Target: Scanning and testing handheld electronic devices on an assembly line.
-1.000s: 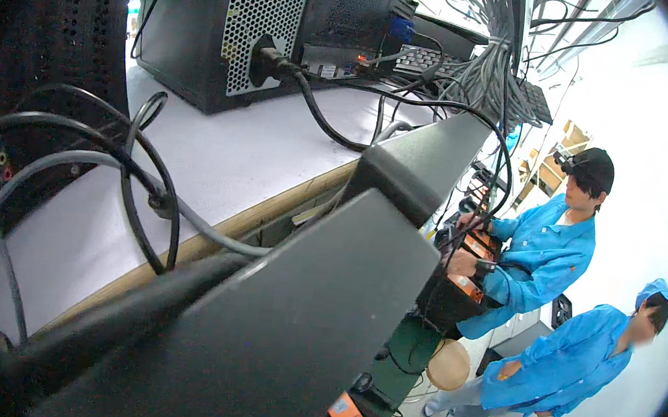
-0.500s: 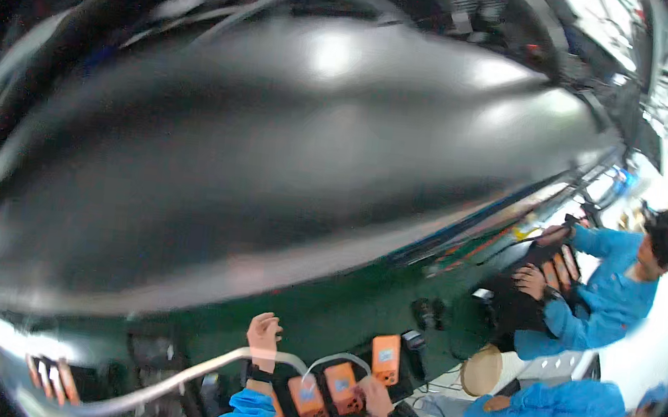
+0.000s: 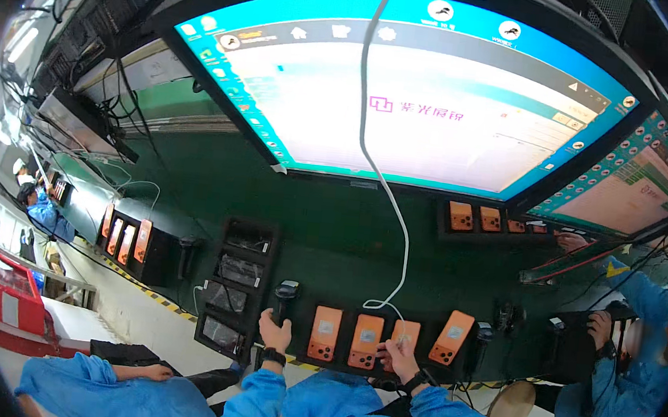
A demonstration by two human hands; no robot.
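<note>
My left hand (image 3: 274, 332) is at the lower end of a black handheld scanner (image 3: 285, 294), with its thumb and fingers apart on either side of the handle. My right hand (image 3: 400, 358) is closed at an orange phone (image 3: 408, 331), pinching the end of a thin white cable (image 3: 400, 239). That cable hangs down in front of the monitor and loops above the phones. To the left of that phone lie two more orange phones, one in the middle (image 3: 367, 332) and one nearest the scanner (image 3: 326, 325). Another orange phone (image 3: 452, 337) lies tilted to the right.
A lit monitor (image 3: 467, 157) stands behind the green tabletop (image 3: 331, 236). Left of the scanner is a black tray (image 3: 250, 290) with several dark wrapped items. Further phones stand in a holder (image 3: 472, 236) at the back. Co-workers in blue sit on both sides; one sleeve (image 3: 631, 382) shows right.
My view has swung and sharpened, bringing the lit monitor into sight. My left hand, raised before, is now down at the scanner. The right hand remains at the phones.
</note>
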